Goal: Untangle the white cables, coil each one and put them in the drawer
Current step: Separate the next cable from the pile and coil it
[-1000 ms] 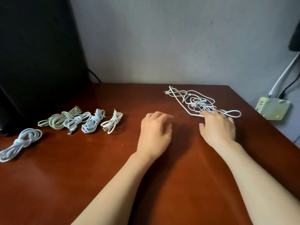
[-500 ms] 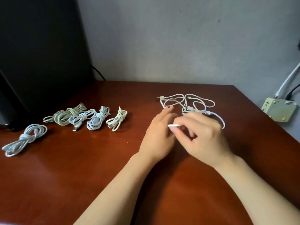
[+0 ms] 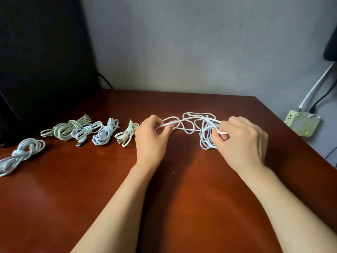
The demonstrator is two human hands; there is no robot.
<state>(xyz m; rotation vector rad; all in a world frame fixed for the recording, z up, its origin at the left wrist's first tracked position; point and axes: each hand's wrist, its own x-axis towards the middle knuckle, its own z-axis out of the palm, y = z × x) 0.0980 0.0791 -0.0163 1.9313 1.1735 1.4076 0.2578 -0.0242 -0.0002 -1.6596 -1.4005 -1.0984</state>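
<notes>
A tangled white cable (image 3: 196, 125) is stretched between my two hands just above the brown table (image 3: 73, 189). My left hand (image 3: 151, 139) pinches one end of it between thumb and fingers. On the right, my right hand (image 3: 240, 141) grips the bunched loops of the same cable. Several coiled cables lie in a row at the left: a greenish one (image 3: 69, 127), white ones (image 3: 85, 133) (image 3: 105, 134), a small cream one (image 3: 126, 134), and one apart at the far left (image 3: 20, 156). No drawer is in view.
A black monitor (image 3: 42, 57) stands at the back left of the table. A pale power adapter (image 3: 301, 123) with a white and a black cord hangs on the wall to the right. The table's right edge runs diagonally beside my right arm.
My right hand dragged the tangle toward me, met my left hand, then both took hold and pulled apart, stretching the cable and lifting it off the table.
</notes>
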